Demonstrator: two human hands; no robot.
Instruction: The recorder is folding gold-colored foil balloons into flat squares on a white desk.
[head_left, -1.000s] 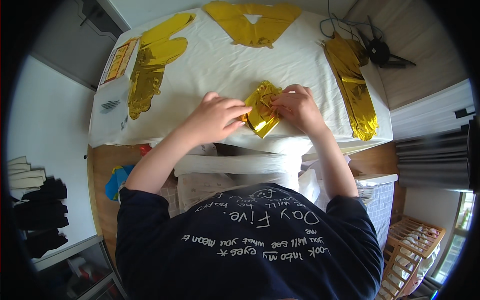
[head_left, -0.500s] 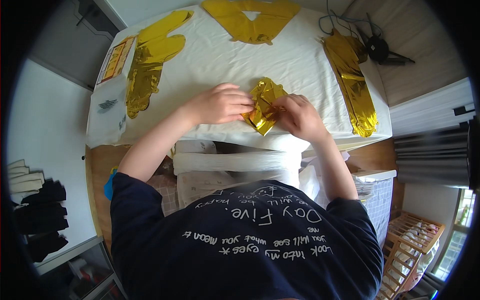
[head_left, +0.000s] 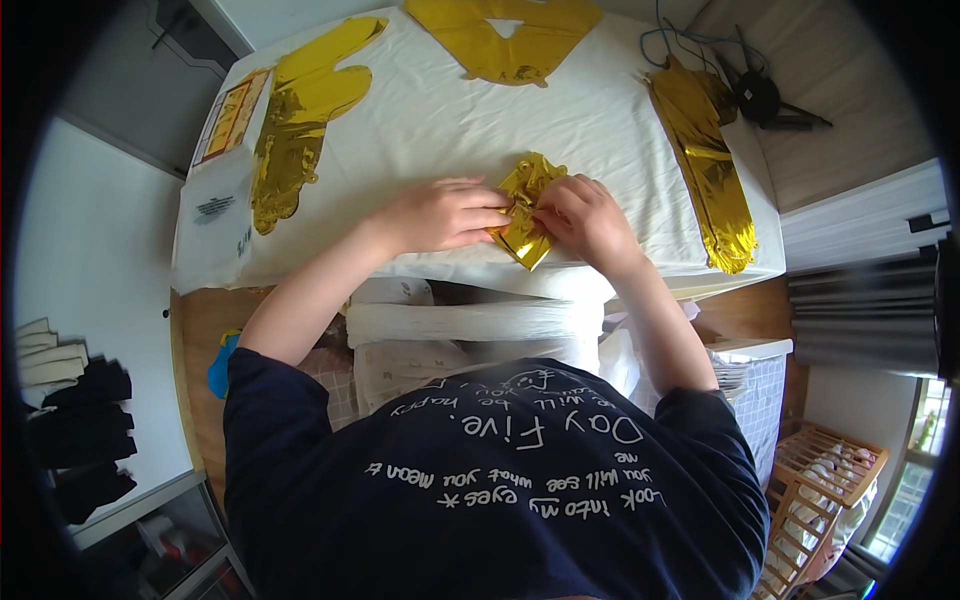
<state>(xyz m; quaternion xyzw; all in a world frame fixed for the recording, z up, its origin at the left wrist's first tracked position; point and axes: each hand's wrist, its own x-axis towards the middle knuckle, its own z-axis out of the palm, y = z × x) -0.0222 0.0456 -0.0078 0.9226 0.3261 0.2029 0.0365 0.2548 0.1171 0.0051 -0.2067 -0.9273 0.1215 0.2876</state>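
Observation:
A crumpled, partly folded gold foil balloon (head_left: 525, 240) lies near the front edge of the white-covered table, between my two hands. My left hand (head_left: 455, 214) holds its left edge, the fingers bent over the foil and the thumb mostly hidden. From the other side my right hand (head_left: 587, 215) pinches the middle of the foil, its fingertips pressed together near my left fingertips. A bunched part of the balloon sticks out beyond both hands, and a smooth pointed corner shows toward me.
Flat gold foil balloons lie at the left (head_left: 295, 130), the far middle (head_left: 520, 60) and the right (head_left: 705, 165). A printed package (head_left: 228, 120) and a clear plastic bag (head_left: 215, 225) rest on the left edge. A black device with cables (head_left: 757, 97) sits at the far right.
My right hand has shifted slightly left and away from me, its fingers now pinching the foil's middle. The foil there is more bunched. My left hand stays almost in place.

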